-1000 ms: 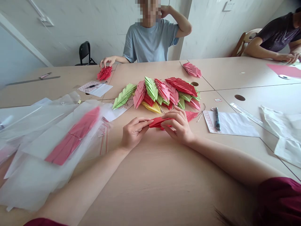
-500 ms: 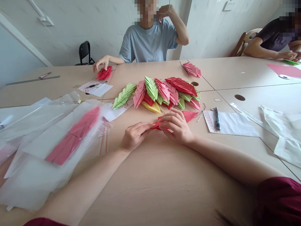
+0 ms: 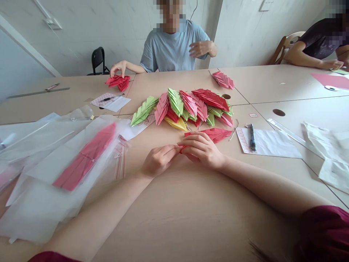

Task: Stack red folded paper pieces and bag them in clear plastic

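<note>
My left hand (image 3: 160,159) is closed, its fingertips pinching one end of a small red folded paper piece (image 3: 183,149). Over the other side of that piece curve the fingers of my right hand (image 3: 203,150), which hide most of it. Just beyond my right hand lies a red folded paper leaf (image 3: 218,134), with a thin string at its right tip. Farther back is a pile of pleated paper leaves in green (image 3: 176,102), pink (image 3: 162,108), red (image 3: 210,99) and yellow (image 3: 177,123).
Clear plastic bags (image 3: 68,203) with pink folded paper (image 3: 85,156) cover the left side. At right are a pen (image 3: 252,137) on a white paper slip (image 3: 278,146), a ruler (image 3: 285,131) and a white bag (image 3: 327,156). Across the table, a person (image 3: 174,49) handles red paper leaves (image 3: 119,82).
My hands have drawn closer together around the red piece, and less of it shows. The person opposite has lowered a raised hand to the chest and shifted the red paper leaves.
</note>
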### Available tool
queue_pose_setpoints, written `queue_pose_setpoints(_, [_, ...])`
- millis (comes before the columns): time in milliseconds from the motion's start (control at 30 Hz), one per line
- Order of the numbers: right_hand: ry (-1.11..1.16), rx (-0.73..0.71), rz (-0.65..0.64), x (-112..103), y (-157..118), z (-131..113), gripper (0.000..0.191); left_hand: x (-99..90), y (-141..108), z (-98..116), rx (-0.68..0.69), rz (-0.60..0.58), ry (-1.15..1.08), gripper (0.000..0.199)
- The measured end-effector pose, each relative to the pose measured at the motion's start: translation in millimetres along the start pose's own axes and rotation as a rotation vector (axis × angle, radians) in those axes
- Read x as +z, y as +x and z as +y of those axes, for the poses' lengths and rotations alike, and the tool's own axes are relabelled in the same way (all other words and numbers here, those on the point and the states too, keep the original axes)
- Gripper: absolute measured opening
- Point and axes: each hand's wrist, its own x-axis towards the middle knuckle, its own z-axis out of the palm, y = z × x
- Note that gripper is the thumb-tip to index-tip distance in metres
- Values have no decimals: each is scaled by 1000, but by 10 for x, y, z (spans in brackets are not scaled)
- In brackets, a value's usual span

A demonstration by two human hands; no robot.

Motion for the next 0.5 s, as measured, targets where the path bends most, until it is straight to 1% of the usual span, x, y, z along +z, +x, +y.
queue_pose_setpoints(100, [-2, -7, -29, -32, 26, -15, 17, 2, 2, 3, -8, -11, -40, 26])
queue_pose_setpoints(200, [5, 20, -33, -57, 38, -3, 16, 5, -14, -19, -37, -11, -113, 28])
queue_pose_setpoints(367, [-1, 122, 45, -53, 15, 92, 10, -19, -15, -70, -133, 40, -135, 22])
queue_pose_setpoints(500, [-3, 179, 104, -44, -15, 144, 8, -34, 20, -77, -185, 119, -112, 14])
